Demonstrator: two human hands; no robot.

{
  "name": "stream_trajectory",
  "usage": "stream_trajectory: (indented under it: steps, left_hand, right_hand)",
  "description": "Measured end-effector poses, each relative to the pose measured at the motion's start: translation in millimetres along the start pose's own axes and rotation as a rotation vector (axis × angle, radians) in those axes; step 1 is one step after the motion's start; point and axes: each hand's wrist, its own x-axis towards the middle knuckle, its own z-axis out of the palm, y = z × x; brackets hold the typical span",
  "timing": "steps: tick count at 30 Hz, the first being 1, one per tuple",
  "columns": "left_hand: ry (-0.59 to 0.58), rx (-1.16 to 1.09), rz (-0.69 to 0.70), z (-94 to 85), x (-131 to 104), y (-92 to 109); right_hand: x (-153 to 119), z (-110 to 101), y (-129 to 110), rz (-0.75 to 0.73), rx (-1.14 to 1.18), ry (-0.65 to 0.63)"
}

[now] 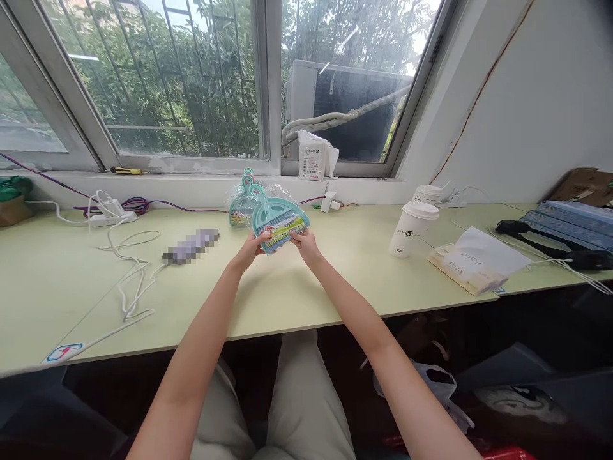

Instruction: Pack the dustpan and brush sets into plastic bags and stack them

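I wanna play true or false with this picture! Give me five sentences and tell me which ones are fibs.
1. The left hand and right hand both hold the wrapped dustpan set. True.
2. The front paper cup stands left of the dustpan set. False: the front paper cup is on its right.
3. A second dustpan is behind the held one. True.
4. The tissue pack lies on the floor. False: the tissue pack is on the table.
5. The table is bright red. False: it's pale yellow-green.

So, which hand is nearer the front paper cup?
Right. The right hand, holding the front dustpan, is left of the paper cup; the left hand, also on the dustpan, is farther left.
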Motion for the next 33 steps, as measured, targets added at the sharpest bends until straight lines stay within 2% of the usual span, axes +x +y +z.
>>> stream_trajectory:
  steps: [3,5,7,10,12,18,20,23,24,26,28,30,31,33]
  left_hand:
    - [-0.244,-0.007,-0.08,10.1,-7,2]
    - [-0.305,-0.031,-0.107,14.7,-8,1]
    - [-0.217,-0.082,-0.042,15.4,-4,-1]
    - [0.005,-0.158,0.082,11.6,2,-5]
    - [0.093,-0.174,0.081,9.2,5,-7]
    - [0.131,-0.166,0.004,9.4,7,-11]
    - [0.184,-0.173,0.005,5.9,8,-11]
    - [0.327,-0.229,0.012,-7.8,11,-9]
    - [0.389,-0.258,0.012,-13.9,11,-7]
    - [0.484,-0.31,-0.004,-25.4,11,-5]
    - [0.506,-0.344,-0.053,-33.1,11,-3]
    - [0.483,-0.352,-0.119,-35.1,10,-3]
    - [0.463,-0.345,-0.147,-34.2,9,-4]
    - [0.411,-0.31,-0.186,-30.6,9,-7]
  right_hand:
    - [-1,2,-3,-0.088,0.007,0.06]
    - [-1,2,-7,-0.126,-0.003,0.056]
    - [-2,2,-8,-0.131,0.0,0.032]
    - [-3,3,-5,-0.091,0.008,0.022]
    - [-3,4,0,-0.067,0.005,0.033]
    - [1,0,1,0.011,-0.027,0.029]
    - [4,-6,-6,0.091,-0.109,-0.045]
    - [5,-16,-18,0.182,-0.348,-0.252]
    - [5,-19,-22,0.134,-0.448,-0.302]
    - [3,-23,-27,-0.121,-0.688,-0.342]
    - [1,-22,-27,-0.468,-0.974,-0.304]
    - [0,-20,-23,-0.72,-1.24,-0.265]
    - [0,-20,-21,-0.791,-1.334,-0.255]
    - [2,-20,-15,-0.841,-1.421,-0.251]
